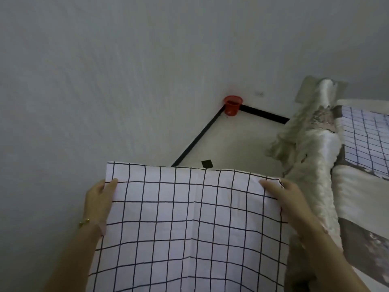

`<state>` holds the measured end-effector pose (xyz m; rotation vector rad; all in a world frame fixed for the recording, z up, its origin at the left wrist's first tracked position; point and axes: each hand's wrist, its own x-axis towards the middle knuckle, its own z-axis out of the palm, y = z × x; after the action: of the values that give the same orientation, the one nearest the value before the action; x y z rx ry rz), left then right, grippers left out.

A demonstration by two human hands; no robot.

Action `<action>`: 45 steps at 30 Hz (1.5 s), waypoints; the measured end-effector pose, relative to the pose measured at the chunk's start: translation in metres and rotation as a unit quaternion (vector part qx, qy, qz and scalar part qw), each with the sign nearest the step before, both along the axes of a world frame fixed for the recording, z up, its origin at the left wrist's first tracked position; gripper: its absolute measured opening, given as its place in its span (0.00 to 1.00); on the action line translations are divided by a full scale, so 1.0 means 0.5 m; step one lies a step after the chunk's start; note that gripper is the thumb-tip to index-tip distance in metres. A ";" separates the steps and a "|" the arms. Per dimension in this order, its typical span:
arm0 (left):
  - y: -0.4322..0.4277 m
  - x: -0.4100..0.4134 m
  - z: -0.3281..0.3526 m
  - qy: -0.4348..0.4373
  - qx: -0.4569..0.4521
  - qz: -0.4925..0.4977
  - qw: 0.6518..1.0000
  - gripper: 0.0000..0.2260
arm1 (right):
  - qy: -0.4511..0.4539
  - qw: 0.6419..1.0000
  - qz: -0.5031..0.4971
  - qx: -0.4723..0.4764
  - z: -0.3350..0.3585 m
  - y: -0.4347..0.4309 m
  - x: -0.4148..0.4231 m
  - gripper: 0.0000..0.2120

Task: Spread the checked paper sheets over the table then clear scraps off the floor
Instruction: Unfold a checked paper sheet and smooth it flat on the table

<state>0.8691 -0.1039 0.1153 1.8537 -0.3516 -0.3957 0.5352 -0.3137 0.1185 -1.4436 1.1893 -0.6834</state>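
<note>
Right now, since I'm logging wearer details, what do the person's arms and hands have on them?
No sleeves or gloves show on either arm. The left hand has a thin gold-coloured bracelet at its wrist. The right hand shows no ring, watch or band.

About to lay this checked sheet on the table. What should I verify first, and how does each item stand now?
1. Grip of left hand on checked sheet, left edge: ok.
2. Grip of right hand on its right edge: ok.
3. Sheet opened out, only fold creases showing: ok.
4. Sheet above the table: not ok, it is held to the table's left.
5. A second sheet already lies on the table: ok.
6. No scraps on the floor: cannot tell, a black square could be scrap or tile mark.
</note>
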 end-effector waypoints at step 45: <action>-1.446 -1.040 0.003 -0.033 0.023 -0.901 0.432 0.12 | 0.025 0.484 -0.874 0.046 0.026 -0.177 -0.447 0.06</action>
<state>0.3493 -0.8268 0.1168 0.6761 -2.3795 -1.6967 0.3115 -0.4024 0.1317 0.4984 2.4724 -1.7799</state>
